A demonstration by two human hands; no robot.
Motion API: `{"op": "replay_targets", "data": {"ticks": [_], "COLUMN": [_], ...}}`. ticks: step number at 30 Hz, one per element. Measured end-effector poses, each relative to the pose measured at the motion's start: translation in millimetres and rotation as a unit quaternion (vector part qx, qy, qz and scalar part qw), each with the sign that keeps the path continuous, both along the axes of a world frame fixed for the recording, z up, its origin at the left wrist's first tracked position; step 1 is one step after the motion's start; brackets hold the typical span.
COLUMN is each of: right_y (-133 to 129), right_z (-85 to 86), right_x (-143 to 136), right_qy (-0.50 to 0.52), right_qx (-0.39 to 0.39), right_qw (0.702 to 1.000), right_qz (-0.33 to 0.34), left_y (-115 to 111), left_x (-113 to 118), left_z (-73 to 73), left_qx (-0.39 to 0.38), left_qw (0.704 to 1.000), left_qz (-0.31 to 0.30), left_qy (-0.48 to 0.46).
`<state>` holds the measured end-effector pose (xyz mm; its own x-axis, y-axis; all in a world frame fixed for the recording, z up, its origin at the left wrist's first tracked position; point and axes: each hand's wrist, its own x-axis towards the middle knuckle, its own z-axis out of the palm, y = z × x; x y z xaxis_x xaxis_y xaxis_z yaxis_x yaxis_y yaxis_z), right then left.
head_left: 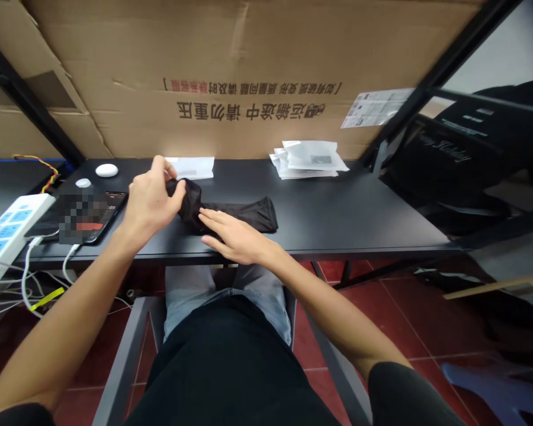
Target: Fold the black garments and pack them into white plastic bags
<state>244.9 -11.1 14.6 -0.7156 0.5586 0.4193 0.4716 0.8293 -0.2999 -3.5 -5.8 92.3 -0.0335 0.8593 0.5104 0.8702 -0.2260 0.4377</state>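
Note:
A thin black cloth [249,214], folded into a long strip, lies along the front part of the black desk. Its left end is raised and bunched, pinched between the thumb and fingers of my left hand [153,192]. My right hand [233,234] rests palm down on the middle of the strip, its fingers stretched out and their tips against the bunched part. The right end of the cloth lies flat beyond my right hand. What kind of cloth item it is does not show.
White packets [311,158] are stacked at the back of the desk [359,219], and another packet [190,167] lies behind my left hand. A tablet [109,216], a white oval case [106,170] and a power strip [15,234] with cables are at left. Cardboard [249,53] stands behind.

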Motion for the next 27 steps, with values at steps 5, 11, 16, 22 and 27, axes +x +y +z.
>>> {"op": "replay_targets", "data": {"ticks": [5, 11, 16, 22, 27], "right_y": [6.0, -4.7, -11.8, -15.9, -19.9], "right_z": [15.9, 16.9, -2.8, -5.0, -4.4], "right_x": [44.4, 83.9, 70.8, 59.5, 43.5], "right_qy": [0.219, 0.139, 0.029, -0.006, -0.029], "right_qx": [0.01, 0.061, 0.096, 0.094, 0.104], "right_qw": [0.957, 0.981, 0.994, 0.995, 0.994], "right_qz": [-0.192, -0.121, -0.048, -0.041, -0.005], "left_y": [0.5, -10.2, -13.4, -12.0, -7.7], "left_x": [65.8, 48.5, 13.3, 21.5, 49.3], "left_z": [-5.6, -22.9, -30.3, -31.6, -12.3], "left_qx": [0.004, -0.044, -0.245, -0.231, -0.112], "left_qw": [0.977, 0.986, 0.969, 0.968, 0.992], "left_qz": [-0.211, -0.152, -0.016, -0.093, -0.053], "left_qy": [0.007, -0.046, 0.013, -0.039, -0.026]}}
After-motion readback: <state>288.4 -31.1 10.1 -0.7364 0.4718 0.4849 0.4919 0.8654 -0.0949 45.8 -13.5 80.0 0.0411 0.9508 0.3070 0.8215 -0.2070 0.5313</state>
